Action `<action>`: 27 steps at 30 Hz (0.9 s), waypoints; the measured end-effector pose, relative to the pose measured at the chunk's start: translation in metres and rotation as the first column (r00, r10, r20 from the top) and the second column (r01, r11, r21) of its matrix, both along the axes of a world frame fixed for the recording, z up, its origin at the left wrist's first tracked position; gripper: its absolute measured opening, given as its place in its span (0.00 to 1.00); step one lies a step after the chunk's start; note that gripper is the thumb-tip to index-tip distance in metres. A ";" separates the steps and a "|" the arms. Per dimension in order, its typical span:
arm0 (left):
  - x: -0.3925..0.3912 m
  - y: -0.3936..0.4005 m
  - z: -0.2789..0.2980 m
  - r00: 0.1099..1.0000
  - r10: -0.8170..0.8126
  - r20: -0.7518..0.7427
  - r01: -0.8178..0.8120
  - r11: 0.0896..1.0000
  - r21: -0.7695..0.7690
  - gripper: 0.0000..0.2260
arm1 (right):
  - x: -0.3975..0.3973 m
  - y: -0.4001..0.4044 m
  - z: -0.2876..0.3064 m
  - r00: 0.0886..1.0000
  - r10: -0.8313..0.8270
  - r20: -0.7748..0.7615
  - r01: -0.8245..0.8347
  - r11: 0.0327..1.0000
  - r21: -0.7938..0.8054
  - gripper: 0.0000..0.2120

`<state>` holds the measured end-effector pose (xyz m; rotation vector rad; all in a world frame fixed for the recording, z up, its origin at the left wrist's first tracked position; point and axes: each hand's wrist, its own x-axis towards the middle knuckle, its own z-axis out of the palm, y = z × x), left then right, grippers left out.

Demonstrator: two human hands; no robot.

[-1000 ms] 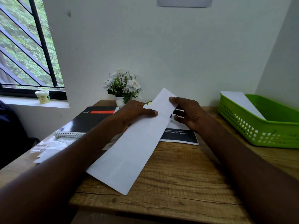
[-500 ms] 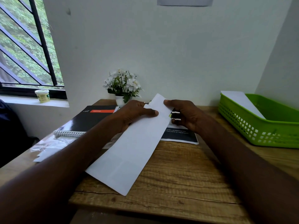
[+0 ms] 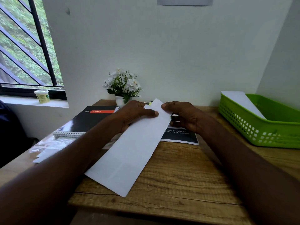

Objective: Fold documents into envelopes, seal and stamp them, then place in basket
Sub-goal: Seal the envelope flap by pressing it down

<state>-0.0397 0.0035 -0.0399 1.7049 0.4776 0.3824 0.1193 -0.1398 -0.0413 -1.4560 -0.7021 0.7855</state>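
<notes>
Head view: at the centre of the frame both hands pinch the far end of a long folded white paper (image 3: 129, 151). The left hand (image 3: 134, 114) lies over the paper's left edge, thumb pressed flat across the top face, the other fingers hidden underneath. The right hand (image 3: 183, 116) grips the far right corner, thumb on top, fingers (image 3: 176, 118) curled under and partly visible past the edge. The paper slopes down from the hands toward the lower centre, its near end resting on or just above the wooden tabletop (image 3: 178, 176); which, I cannot tell

Under the hands lies a dark printed sheet (image 3: 180, 136), partly covered by the paper. Left of centre a black spiral notebook (image 3: 87, 120) lies flat, and nearer the left edge clear plastic wrap (image 3: 48, 143) with white sheets in it. Behind the hands a small pot of white flowers (image 3: 122, 85) stands against the wall. At the right of the frame a green basket (image 3: 259, 127) sits on the tabletop, a white envelope (image 3: 241, 101) leaning inside it. A small tub (image 3: 42, 95) stands on the window sill at the left
</notes>
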 end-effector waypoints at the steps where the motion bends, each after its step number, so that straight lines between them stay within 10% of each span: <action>1: 0.000 -0.001 0.000 1.000 -0.007 0.002 0.007 1.000 -0.005 0.17 | 0.000 0.001 0.000 1.000 -0.002 -0.003 0.002 1.000 0.007 0.10; 27: 0.001 -0.002 0.002 0.996 0.063 0.061 -0.056 0.992 -0.117 0.15 | 0.005 0.001 0.000 0.999 -0.029 -0.023 0.029 1.000 0.000 0.13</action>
